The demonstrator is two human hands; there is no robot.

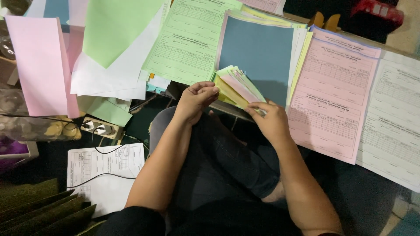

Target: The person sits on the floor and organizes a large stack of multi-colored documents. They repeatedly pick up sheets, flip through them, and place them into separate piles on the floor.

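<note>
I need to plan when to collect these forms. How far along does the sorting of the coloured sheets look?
Done: piles of green forms, pink forms and white forms lie spread out, with a blue sheet between them. In hand: the left hand and right hand fan a small mixed bundle. Left: that bundle, plus loose sheets on the floor.
</note>
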